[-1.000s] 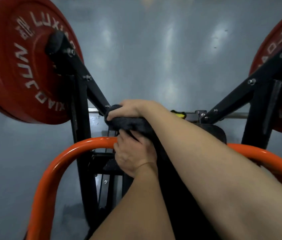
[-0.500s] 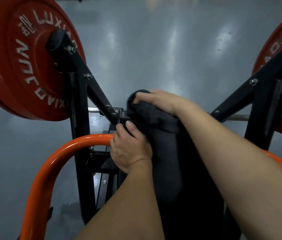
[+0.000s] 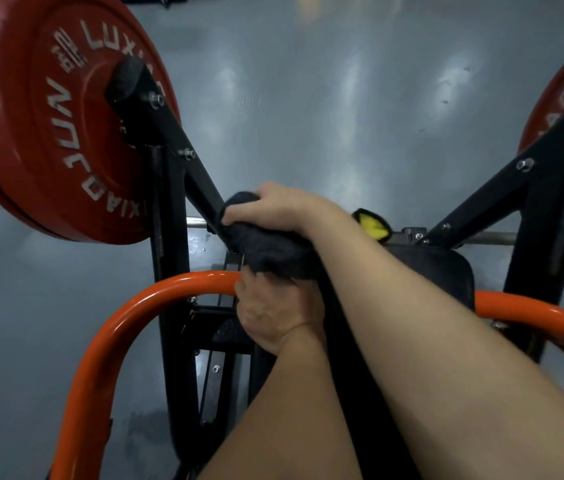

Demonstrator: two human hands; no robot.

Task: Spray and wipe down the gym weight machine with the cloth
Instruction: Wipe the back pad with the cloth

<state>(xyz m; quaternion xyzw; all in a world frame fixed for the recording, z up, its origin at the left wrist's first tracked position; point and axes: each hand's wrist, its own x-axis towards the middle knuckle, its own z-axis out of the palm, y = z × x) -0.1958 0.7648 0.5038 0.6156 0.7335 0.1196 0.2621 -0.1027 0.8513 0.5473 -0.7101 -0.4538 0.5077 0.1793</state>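
Mid-wipe, much left: right hand [image 3: 280, 209] gripping dark grey cloth [image 3: 266, 252] round black slanted steel arm [image 3: 197, 174]; left hand [image 3: 273, 315] apparently pinching its hem.

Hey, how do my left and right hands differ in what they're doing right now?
The right hand sits higher; the left hand is lower, by the orange bar. The right hand grips the cloth against the black arm. The left hand's fingertips are hidden under the cloth's lower edge, so what it holds is unclear. Both meet the cloth.
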